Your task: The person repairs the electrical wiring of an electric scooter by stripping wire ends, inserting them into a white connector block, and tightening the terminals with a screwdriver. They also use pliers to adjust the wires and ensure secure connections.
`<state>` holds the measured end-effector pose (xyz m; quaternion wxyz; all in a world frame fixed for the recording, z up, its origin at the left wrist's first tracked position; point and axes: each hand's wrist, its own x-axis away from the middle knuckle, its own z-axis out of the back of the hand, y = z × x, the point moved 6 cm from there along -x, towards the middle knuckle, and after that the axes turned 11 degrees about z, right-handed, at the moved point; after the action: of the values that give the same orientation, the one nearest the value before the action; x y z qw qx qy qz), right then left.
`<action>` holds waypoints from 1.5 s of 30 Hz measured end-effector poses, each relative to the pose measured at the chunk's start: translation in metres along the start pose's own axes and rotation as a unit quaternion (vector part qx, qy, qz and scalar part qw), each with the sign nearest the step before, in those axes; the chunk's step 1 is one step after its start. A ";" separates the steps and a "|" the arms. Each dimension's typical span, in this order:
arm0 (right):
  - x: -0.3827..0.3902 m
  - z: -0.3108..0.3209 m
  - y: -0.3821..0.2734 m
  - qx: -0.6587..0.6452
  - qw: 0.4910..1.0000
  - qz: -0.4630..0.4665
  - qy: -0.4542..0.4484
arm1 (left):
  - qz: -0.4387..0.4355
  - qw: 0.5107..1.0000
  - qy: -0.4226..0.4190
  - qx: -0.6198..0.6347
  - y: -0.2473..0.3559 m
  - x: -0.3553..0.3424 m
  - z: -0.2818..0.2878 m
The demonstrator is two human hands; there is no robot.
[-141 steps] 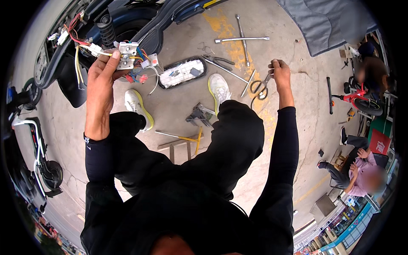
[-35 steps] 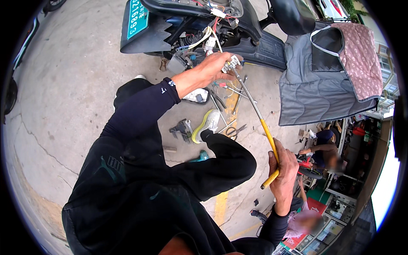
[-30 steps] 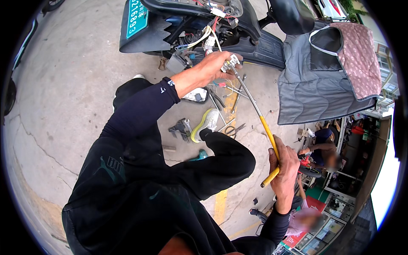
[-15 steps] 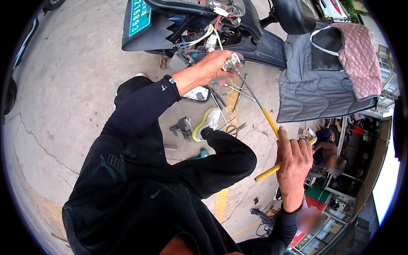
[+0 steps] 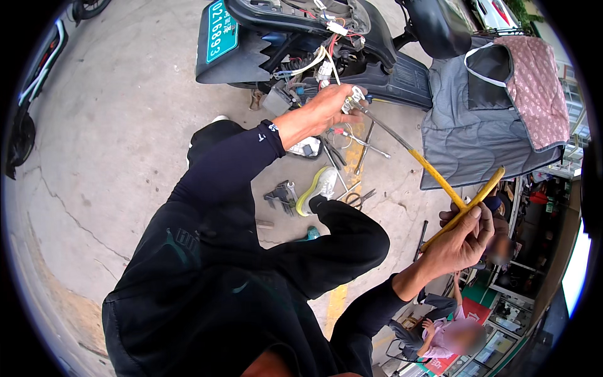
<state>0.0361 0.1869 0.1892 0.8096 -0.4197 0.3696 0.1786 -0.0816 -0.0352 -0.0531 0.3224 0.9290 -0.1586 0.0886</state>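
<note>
My left hand (image 5: 323,110) grips a small white terminal block (image 5: 355,98) below the loose wires (image 5: 320,60) hanging from an opened black scooter (image 5: 405,81). The metal shaft of a T-handle wrench (image 5: 433,173) reaches the block; its tip is too small to make out there. My right hand (image 5: 461,242) is closed around the wrench's yellow crossbar at the lower right, fingers curled over it and palm turned partly up. Below my left hand on the ground lie pliers (image 5: 333,152), scissors (image 5: 358,200), metal wrenches (image 5: 364,147) and a panel with a white inside (image 5: 304,147).
A grey and pink quilted cover (image 5: 477,144) hangs at right. A black metal bracket (image 5: 278,196) lies by my shoe (image 5: 317,191). At lower right a person in pink (image 5: 443,336) sits, another person (image 5: 499,226) is behind my right hand. A parked scooter (image 5: 31,113) stands far left.
The T-handle wrench has come onto the block since the oldest frame. Over the last second my right hand has rotated and moved right, swinging the crossbar round; my left hand stays on the block.
</note>
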 end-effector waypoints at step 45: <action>-0.014 0.026 -0.013 0.084 0.982 -0.050 -0.163 | 0.028 0.999 -0.025 0.025 0.001 0.016 -0.011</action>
<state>0.0464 0.2005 0.2163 0.8992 -0.3335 0.2245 0.1724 -0.0677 -0.0329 -0.0399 0.2929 0.9337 -0.1905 0.0787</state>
